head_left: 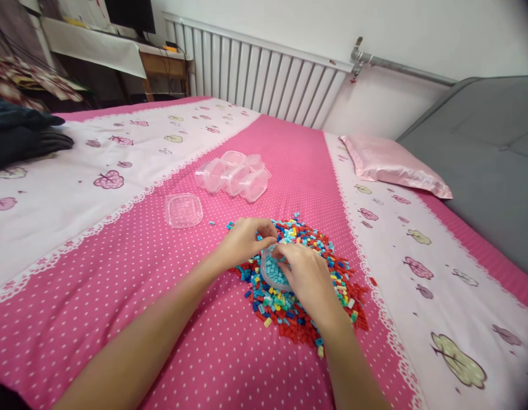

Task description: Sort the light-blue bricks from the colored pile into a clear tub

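A clear plastic container (265, 277) holding light-blue toy building bricks (276, 272) rests on a pile of mixed small bricks (298, 324) in red, blue, yellow and other colours. My left hand (248, 239) is over the far left of the pile, by the container's far rim. Its fingers curl toward the thumb, and what lies between them is hidden. Above the container's right side is my right hand (305, 272), thumb and fingers drawn together. Whatever they pinch is too small to make out.
Several clear containers (234, 173) are grouped on the pink dotted bedspread (182, 319) beyond the pile. A clear square lid (184, 210) lies to their left. Dark gloves or cloth (29, 139) lie far left. A pink pillow (392, 165) sits by the grey headboard (481, 142).
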Action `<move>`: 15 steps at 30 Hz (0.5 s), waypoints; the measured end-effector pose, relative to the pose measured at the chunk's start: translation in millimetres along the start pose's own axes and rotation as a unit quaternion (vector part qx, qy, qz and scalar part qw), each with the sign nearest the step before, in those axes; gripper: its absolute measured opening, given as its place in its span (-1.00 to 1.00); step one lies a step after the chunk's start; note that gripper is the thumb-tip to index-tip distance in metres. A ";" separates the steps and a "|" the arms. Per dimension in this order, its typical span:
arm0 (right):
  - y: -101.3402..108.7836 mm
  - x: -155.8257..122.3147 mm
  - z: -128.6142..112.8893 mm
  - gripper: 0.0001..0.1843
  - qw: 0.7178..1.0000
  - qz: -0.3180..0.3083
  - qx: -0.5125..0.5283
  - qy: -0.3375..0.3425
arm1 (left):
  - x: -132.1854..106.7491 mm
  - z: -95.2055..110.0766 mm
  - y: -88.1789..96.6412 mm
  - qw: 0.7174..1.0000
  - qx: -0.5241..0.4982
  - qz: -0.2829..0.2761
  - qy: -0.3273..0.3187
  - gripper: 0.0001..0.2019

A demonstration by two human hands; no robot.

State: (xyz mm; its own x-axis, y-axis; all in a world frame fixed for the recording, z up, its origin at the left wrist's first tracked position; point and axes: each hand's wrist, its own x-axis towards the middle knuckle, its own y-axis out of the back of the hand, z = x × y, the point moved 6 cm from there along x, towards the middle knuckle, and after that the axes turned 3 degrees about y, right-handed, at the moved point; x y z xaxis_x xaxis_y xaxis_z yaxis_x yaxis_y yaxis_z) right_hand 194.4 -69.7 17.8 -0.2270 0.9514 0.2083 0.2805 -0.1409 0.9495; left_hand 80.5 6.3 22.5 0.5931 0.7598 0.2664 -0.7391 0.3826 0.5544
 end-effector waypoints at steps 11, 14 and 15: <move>2.2 0.6 0.2 -0.79 0.995 -0.002 0.097 -0.003 | 1.2 -3.9 -2.0 1.000 -0.022 -0.004 0.004 -0.91; 3.6 0.5 1.2 -0.80 0.993 0.006 0.120 0.002 | 1.0 -3.7 -1.9 1.000 -0.027 -0.004 0.003 -0.91; 4.6 0.2 1.4 -0.80 0.993 0.011 0.120 0.004 | 0.8 -3.5 -1.9 1.000 -0.029 -0.005 0.003 -0.90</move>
State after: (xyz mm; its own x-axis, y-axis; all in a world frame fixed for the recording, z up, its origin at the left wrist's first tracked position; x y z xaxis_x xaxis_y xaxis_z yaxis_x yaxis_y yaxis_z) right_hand 196.9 -69.7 21.8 -0.2252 0.9463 0.2318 0.4996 -0.0920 0.8613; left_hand 81.2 8.0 18.8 0.5982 0.7591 0.2567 -0.7509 0.4192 0.5103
